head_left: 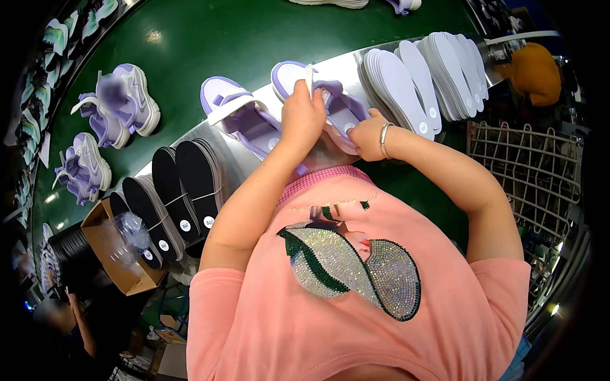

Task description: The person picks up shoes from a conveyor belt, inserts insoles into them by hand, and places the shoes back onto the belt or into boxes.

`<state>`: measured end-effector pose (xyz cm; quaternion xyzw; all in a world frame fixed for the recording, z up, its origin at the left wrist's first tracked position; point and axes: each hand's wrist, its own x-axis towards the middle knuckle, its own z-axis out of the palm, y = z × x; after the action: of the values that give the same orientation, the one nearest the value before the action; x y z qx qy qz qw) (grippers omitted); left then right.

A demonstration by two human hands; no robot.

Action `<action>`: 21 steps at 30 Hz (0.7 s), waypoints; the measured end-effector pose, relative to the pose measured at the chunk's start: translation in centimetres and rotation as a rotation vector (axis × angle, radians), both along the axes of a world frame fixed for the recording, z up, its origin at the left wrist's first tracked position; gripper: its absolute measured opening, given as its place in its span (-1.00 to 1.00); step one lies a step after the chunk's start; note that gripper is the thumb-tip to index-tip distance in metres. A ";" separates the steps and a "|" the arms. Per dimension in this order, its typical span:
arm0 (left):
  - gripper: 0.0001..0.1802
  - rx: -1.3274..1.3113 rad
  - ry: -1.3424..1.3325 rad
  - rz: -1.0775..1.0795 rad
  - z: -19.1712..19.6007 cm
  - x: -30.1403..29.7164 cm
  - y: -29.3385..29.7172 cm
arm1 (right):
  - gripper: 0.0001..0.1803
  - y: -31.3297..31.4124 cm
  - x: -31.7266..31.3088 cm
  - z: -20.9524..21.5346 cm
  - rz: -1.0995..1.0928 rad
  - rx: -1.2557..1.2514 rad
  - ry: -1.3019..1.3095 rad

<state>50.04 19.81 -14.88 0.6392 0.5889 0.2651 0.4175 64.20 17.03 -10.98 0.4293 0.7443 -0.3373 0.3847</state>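
The person works on a lilac shoe (340, 108) lying on the metal shelf (254, 159) at the edge of the green conveyor (229, 38), approx. in front of the chest. The shoe is pale purple w/ a white sole rim, open top, and an insole w/ a small round white sticker inside. The left hand (302, 117) is closed on a white strip (309, 79) at the shoe's opening, fingers pinched around it. The right hand (368, 136), w/ a silver bracelet (383, 140), is curled on the shoe's near side, holding it. A second lilac shoe (241, 117) lies just beside, to the left. Black insoles (184, 184) stand further left, white insoles (419, 76) to the right, finished purple sneakers (121, 105) on the belt.
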 end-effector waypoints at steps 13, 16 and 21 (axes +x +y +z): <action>-0.79 -0.127 -0.121 0.003 1.1 -2.2 -2.4 | -0.76 0.7 4.0 7.3 -0.623 0.483 0.679; -0.80 -0.129 -0.153 -0.017 1.4 -1.5 -1.8 | -0.73 -1.7 2.3 6.1 -0.355 0.399 0.499; -0.77 -0.191 -0.204 0.044 0.8 0.2 0.0 | -0.76 -1.6 0.7 -0.1 -0.085 0.139 0.015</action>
<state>50.20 19.79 -14.07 0.5533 0.5799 0.2804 0.5281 64.93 15.43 -11.11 0.4836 0.7499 -0.3042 0.3336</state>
